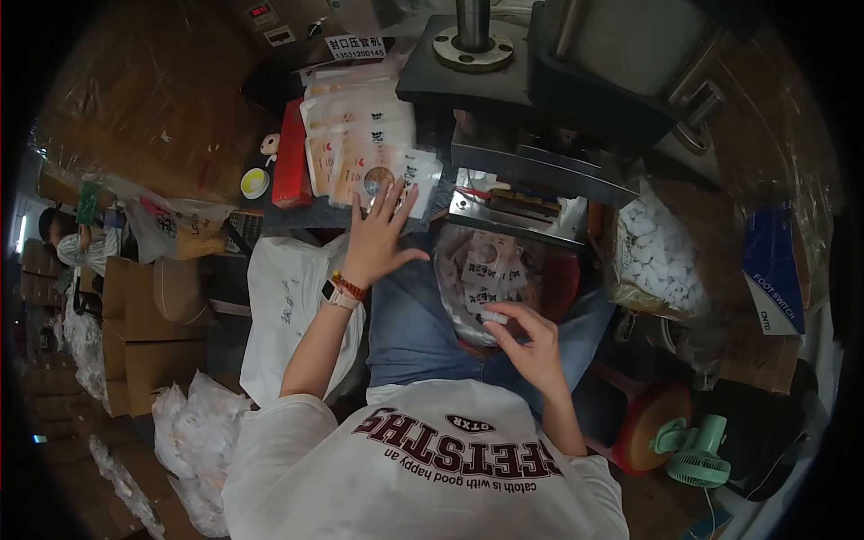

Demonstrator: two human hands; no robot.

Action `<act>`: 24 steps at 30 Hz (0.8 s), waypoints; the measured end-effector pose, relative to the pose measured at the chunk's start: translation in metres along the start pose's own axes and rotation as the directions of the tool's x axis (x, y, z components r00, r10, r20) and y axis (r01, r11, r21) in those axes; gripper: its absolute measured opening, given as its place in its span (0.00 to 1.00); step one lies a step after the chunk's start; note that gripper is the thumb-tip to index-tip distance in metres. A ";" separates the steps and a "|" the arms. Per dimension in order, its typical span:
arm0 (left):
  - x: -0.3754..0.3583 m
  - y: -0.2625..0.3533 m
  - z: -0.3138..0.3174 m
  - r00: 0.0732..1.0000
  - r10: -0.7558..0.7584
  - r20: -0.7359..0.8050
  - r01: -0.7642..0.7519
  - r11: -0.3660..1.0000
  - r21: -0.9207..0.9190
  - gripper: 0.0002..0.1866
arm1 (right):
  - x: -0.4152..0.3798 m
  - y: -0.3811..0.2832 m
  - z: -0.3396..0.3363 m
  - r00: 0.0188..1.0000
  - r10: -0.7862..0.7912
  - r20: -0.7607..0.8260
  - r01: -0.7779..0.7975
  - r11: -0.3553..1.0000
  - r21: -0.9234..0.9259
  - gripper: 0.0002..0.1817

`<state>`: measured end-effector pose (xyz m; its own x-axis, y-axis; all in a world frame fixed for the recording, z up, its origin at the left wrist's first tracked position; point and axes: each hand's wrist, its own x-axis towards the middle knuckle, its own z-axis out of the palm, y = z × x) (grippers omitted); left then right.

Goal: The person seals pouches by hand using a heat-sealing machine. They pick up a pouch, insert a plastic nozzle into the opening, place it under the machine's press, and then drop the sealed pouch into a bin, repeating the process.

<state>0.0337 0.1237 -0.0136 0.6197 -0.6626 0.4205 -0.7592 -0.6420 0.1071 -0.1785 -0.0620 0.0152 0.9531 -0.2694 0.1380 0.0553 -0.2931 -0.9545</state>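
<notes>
My left hand [378, 243] lies with spread fingers on the near end of a fanned stack of printed plastic pouches [360, 135]. Under its fingertips is the nearest pouch, which has a round clear window. My right hand [531, 342] is closed in a pinch on a small white piece [493, 316], whose exact kind I cannot make out. It hovers by the near rim of a container lined with clear plastic between my knees. Inside that container are more printed pouches [490, 261]. Ahead of it stands a press machine with a metal plate [517, 216].
A bag of small white pieces [657, 252] stands right of the press. A red box [291, 157] borders the pouch stack on the left. A white sack [288, 315] hangs by my left knee. A green fan [700, 459] is at the lower right. Another person [85, 243] is far left.
</notes>
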 end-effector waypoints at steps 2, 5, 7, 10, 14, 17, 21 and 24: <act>-0.017 -0.005 0.015 0.992 0.129 0.014 -0.129 0.991 0.036 0.31 | -0.001 0.000 0.004 1.000 0.020 0.023 -0.020 1.000 0.013 0.12; -0.031 0.006 0.004 0.998 0.015 -0.058 -0.022 0.994 -0.109 0.29 | -0.002 0.011 0.017 0.999 0.020 -0.028 -0.015 0.984 0.178 0.12; -0.026 0.017 -0.012 0.998 -0.021 -0.067 0.010 0.987 -0.161 0.27 | 0.004 0.005 0.013 0.998 -0.062 -0.029 0.063 0.997 0.051 0.12; -0.019 0.036 -0.029 0.961 -0.261 0.091 0.263 0.760 -0.594 0.25 | 0.022 -0.018 -0.005 0.909 -0.371 -0.188 0.321 0.913 -0.252 0.12; -0.010 0.068 -0.046 0.977 -0.039 -0.210 -0.061 0.891 -0.450 0.24 | 0.039 -0.035 -0.020 0.797 -0.602 -0.040 0.486 0.680 -0.550 0.19; -0.007 0.082 -0.061 0.976 0.092 -0.198 -0.169 0.893 -0.417 0.23 | 0.038 -0.041 -0.026 0.808 -0.583 0.091 0.551 0.690 -0.469 0.20; -0.001 0.090 -0.059 0.979 0.176 -0.101 -0.196 0.689 -0.698 0.12 | 0.040 -0.039 -0.048 0.797 -0.590 0.126 0.603 0.776 -0.182 0.23; -0.007 0.091 -0.008 0.957 0.122 0.264 0.166 0.518 -0.839 0.06 | 0.044 -0.024 -0.043 0.969 -0.239 -0.061 0.216 0.943 -0.255 0.28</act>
<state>-0.0410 0.0727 0.0001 0.5529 -0.8141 0.1776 -0.4575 -0.1185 0.8813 -0.1503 -0.1062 0.0554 0.8922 -0.2475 0.3777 0.1822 -0.5682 -0.8025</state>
